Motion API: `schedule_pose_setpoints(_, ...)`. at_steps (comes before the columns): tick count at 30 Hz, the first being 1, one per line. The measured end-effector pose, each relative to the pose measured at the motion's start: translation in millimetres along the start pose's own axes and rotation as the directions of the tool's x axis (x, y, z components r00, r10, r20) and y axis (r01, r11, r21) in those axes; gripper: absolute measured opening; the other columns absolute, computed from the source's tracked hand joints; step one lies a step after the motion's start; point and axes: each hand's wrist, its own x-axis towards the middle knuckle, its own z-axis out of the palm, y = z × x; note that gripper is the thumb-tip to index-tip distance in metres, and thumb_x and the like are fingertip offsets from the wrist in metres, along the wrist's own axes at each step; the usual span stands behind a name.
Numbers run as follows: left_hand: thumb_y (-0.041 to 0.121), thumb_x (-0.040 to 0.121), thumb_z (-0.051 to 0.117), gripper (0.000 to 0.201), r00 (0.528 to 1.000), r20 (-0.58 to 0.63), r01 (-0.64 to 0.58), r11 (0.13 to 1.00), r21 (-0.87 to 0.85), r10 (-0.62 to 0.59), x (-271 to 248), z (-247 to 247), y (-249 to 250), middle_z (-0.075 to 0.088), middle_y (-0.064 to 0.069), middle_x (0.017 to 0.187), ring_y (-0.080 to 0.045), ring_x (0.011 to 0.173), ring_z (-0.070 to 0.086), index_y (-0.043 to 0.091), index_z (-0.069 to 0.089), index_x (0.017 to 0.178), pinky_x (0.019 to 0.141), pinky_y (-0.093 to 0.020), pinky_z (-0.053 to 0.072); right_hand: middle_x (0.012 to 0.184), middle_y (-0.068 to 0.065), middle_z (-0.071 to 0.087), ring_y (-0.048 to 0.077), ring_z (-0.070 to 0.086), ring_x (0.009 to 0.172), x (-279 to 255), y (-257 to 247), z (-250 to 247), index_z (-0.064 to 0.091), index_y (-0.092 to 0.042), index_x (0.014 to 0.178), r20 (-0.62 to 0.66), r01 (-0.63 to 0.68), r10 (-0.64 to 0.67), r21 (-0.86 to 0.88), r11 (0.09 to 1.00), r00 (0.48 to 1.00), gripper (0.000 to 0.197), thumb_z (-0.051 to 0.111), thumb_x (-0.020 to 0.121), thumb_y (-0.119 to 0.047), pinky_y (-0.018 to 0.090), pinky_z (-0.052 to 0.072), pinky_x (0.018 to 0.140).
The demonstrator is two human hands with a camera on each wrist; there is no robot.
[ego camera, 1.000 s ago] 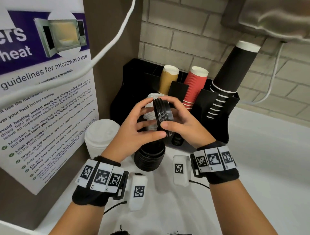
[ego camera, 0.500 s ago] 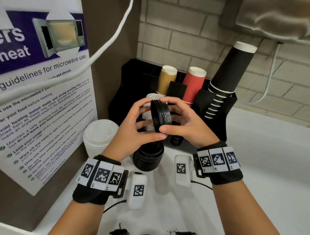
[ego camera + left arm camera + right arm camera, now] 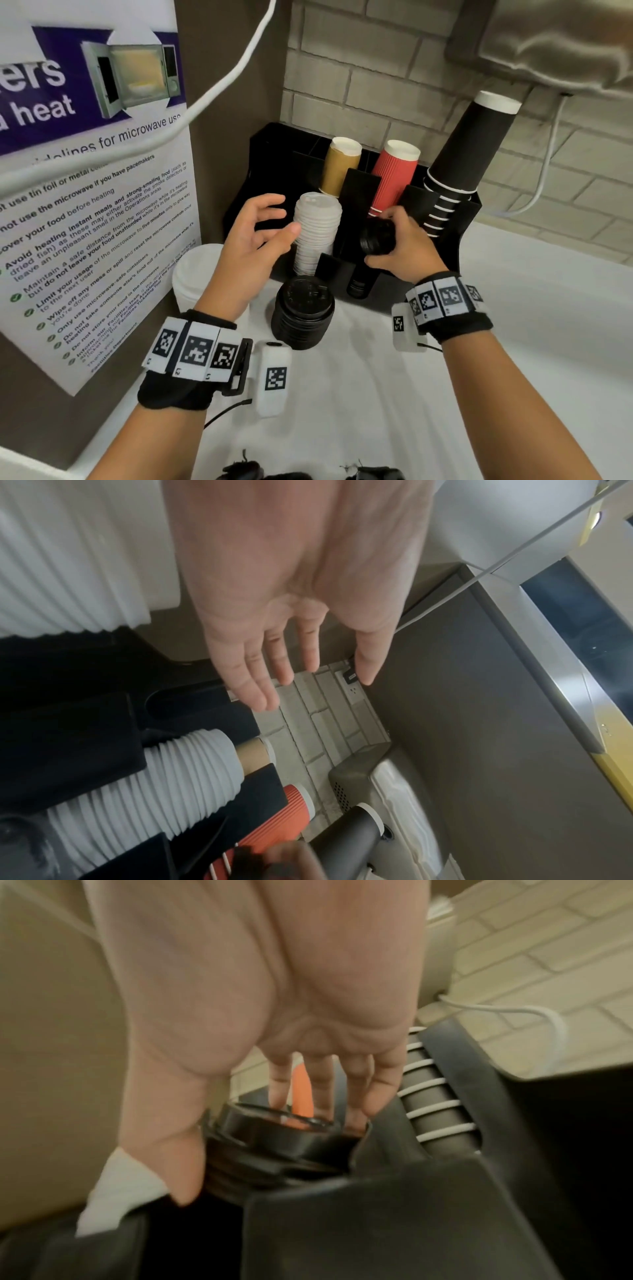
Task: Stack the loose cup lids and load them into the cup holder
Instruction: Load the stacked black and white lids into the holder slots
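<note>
My right hand (image 3: 387,236) (image 3: 274,1131) grips a short stack of black lids (image 3: 376,237) (image 3: 274,1139) at the mouth of a front slot of the black cup holder (image 3: 459,219) (image 3: 394,1204), above black lids (image 3: 359,284) lying in that slot. My left hand (image 3: 263,226) (image 3: 298,669) hovers open and empty beside the white lid stack (image 3: 317,233) (image 3: 164,791) in the holder. A taller stack of black lids (image 3: 303,311) stands on the white counter in front. Another white lid stack (image 3: 195,277) stands at the left.
The holder's back slots carry a tan cup stack (image 3: 340,164), a red cup stack (image 3: 394,174) and a tall black cup stack (image 3: 469,147). A microwave notice (image 3: 92,212) covers the left panel. A white cable (image 3: 219,82) hangs across; brick wall behind.
Both hands held the short black lid stack in front of the holder before. Now the left hand has let go and opened, and the right hand has carried the stack right and down to the slot.
</note>
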Motion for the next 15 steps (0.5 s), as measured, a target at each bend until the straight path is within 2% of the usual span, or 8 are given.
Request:
schedule_pose_setpoints(3,0.039,0.080,0.066,0.042,1.000,0.026,-0.008,1.000,0.003,0.008,0,2,-1,0.056,0.004,0.119,-0.015,0.101,0.066,0.036,0.053,0.119,0.086,-0.029,0.055,0.129,0.004,0.049,0.030,0.049,0.115,8,-4,12,0.036,-0.024,0.131,0.139,0.015,0.029,-0.306,0.952,0.990,0.079,0.081,0.065,-0.029,0.046,0.037,0.100)
schedule_pose_setpoints(6,0.036,0.080,0.064,0.037,0.999,0.040,-0.008,1.000,0.021,0.007,0,2,-2,0.057,0.007,0.116,-0.012,0.098,0.066,0.038,0.056,0.115,0.084,-0.027,0.055,0.133,0.002,0.049,0.028,0.048,0.118,16,-10,22,0.034,-0.023,0.136,0.241,0.070,0.055,-0.484,0.873,0.969,0.084,0.080,0.066,-0.030,0.047,0.029,0.102)
schedule_pose_setpoints(11,0.036,0.079,0.065,0.035,0.999,0.032,0.001,0.999,0.036,-0.002,0,-2,-3,0.057,0.007,0.118,-0.013,0.100,0.066,0.039,0.057,0.113,0.087,-0.030,0.054,0.125,0.000,0.053,0.025,0.052,0.113,21,-10,31,0.033,-0.026,0.135,0.376,0.162,0.082,-0.574,0.803,0.923,0.084,0.078,0.065,-0.030,0.049,0.028,0.101)
schedule_pose_setpoints(15,0.037,0.079,0.065,0.035,1.000,0.024,0.005,0.999,0.045,-0.007,0,-2,-3,0.057,0.009,0.118,-0.012,0.101,0.065,0.039,0.058,0.113,0.090,-0.031,0.053,0.124,0.000,0.052,0.025,0.052,0.112,20,-7,36,0.033,-0.027,0.136,0.377,0.186,0.070,-0.600,0.778,0.923,0.085,0.078,0.064,-0.032,0.049,0.029,0.101)
